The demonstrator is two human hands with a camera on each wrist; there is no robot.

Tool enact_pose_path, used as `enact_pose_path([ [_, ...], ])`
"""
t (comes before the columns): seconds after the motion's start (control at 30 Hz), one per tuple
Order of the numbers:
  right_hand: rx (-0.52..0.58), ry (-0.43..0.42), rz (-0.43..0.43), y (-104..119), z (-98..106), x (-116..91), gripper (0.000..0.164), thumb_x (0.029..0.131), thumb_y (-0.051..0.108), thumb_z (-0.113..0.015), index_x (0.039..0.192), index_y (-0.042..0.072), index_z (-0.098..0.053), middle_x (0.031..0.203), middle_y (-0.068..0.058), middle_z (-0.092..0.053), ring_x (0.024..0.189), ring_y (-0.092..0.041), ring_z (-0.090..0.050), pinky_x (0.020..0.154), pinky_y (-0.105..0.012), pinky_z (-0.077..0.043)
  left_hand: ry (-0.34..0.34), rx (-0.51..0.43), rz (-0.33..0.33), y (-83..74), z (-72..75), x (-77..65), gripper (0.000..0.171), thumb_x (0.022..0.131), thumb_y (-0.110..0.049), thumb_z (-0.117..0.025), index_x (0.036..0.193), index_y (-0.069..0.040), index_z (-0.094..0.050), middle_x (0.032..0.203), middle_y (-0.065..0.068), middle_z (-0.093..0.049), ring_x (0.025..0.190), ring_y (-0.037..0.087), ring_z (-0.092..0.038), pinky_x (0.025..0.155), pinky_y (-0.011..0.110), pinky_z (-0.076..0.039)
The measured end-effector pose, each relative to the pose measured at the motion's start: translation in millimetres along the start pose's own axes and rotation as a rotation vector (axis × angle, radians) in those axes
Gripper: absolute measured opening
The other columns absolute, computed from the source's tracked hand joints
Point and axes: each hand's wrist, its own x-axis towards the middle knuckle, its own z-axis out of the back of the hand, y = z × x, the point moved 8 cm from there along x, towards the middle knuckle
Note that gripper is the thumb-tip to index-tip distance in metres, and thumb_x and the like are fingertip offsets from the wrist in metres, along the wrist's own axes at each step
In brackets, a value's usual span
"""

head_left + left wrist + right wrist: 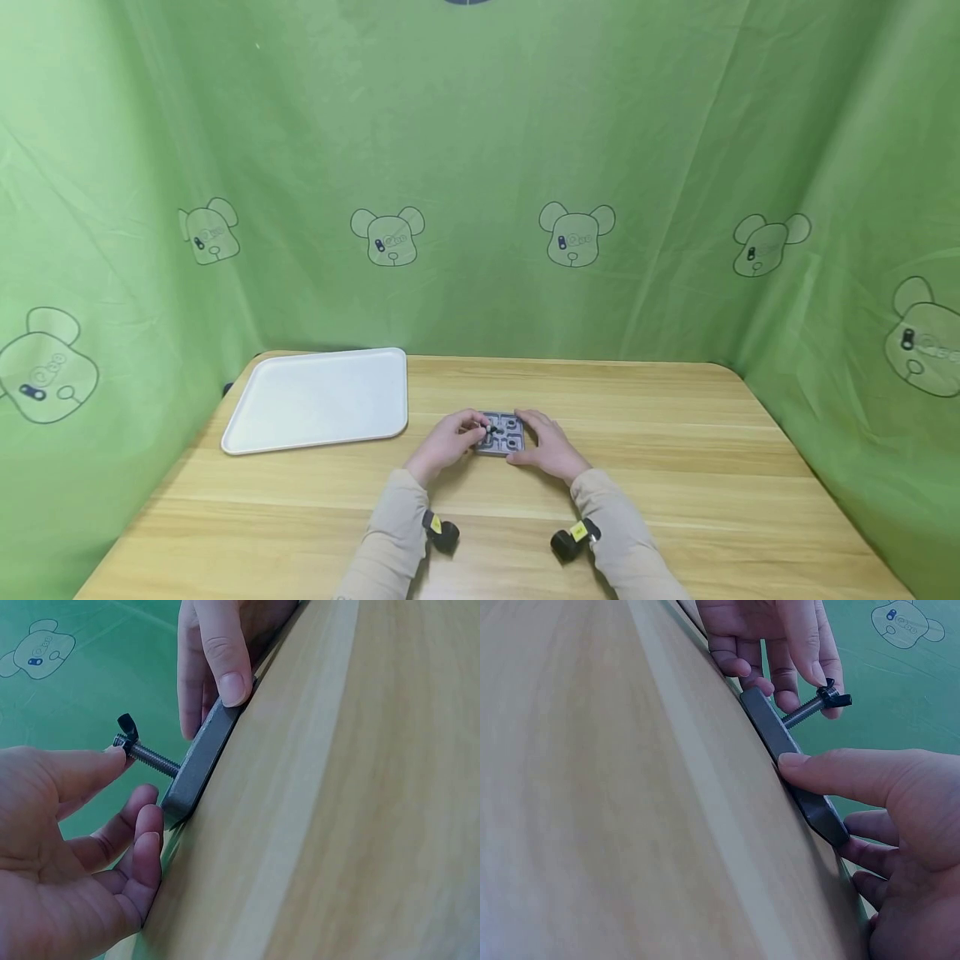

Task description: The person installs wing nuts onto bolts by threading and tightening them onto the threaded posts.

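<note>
A grey rectangular metal plate (501, 419) with four raised ring-like features lies flat on the table between both hands. A threaded bolt (156, 759) stands up from it near the left end. On the bolt's top sits a black wing nut (831, 697). My left hand (447, 439) pinches the wing nut between thumb and index finger, its other fingers curled beside the plate's end. My right hand (553, 447) grips the plate's right end, thumb on the near side and fingers around the far side. The plate's underside is hidden.
A white rectangular tray (322, 402) lies at the back left of the wooden table (637, 408). Green curtains (480, 125) with bear-head prints hang behind and at both sides. A black camera (444, 535) is strapped to the left wrist, another (567, 544) to the right.
</note>
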Motion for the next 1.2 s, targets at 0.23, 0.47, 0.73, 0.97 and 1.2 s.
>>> enact_pose_path([
  [0.23,-0.009,0.000,0.004,1.3,0.0,-0.7,0.092,0.071,0.027,-0.083,0.148,0.007,-0.037,0.155,-0.023,-0.030,0.143,-0.047,-0.025,0.115,-0.065,-0.016,-0.013,-0.034,0.022,2.7,1.2,-0.2,0.026,0.095,-0.014,-0.058,0.121,-0.007,-0.059,0.103,0.012,-0.060,0.080,0.017,-0.055,0.065,0.026,-0.049],
  [0.47,-0.007,-0.006,-0.001,2.1,0.5,-1.9,0.093,0.070,0.027,-0.084,0.148,0.008,-0.037,0.155,-0.023,-0.031,0.142,-0.047,-0.027,0.114,-0.065,-0.019,-0.035,-0.072,0.017,3.5,4.0,-0.7,0.019,0.091,-0.010,-0.063,0.106,-0.001,-0.054,0.098,0.008,-0.058,0.082,0.016,-0.053,0.066,0.025,-0.047],
  [0.73,0.000,-0.005,-0.009,2.9,0.6,-2.4,0.092,0.071,0.026,-0.084,0.148,0.009,-0.037,0.156,-0.022,-0.030,0.142,-0.047,-0.026,0.113,-0.065,-0.021,-0.021,-0.049,0.015,4.0,3.3,-0.8,0.015,0.088,-0.009,-0.065,0.099,-0.003,-0.056,0.099,0.009,-0.060,0.082,0.015,-0.053,0.065,0.024,-0.046],
  [0.97,0.002,-0.004,-0.003,2.6,0.9,-2.1,0.092,0.070,0.026,-0.084,0.148,0.008,-0.038,0.156,-0.023,-0.030,0.142,-0.048,-0.026,0.113,-0.066,-0.020,0.001,-0.028,-0.008,1.2,1.8,-0.9,0.020,0.087,-0.006,-0.066,0.106,-0.002,-0.059,0.104,0.013,-0.062,0.087,0.016,-0.054,0.069,0.025,-0.048],
  [1.2,-0.015,-0.003,0.005,2.2,1.0,-1.7,0.092,0.071,0.026,-0.083,0.148,0.006,-0.038,0.155,-0.024,-0.030,0.143,-0.047,-0.025,0.116,-0.064,-0.014,0.010,-0.023,-0.024,-0.2,1.2,-0.5,0.024,0.087,-0.009,-0.068,0.108,-0.003,-0.060,0.103,0.014,-0.062,0.089,0.017,-0.054,0.074,0.027,-0.047],
])
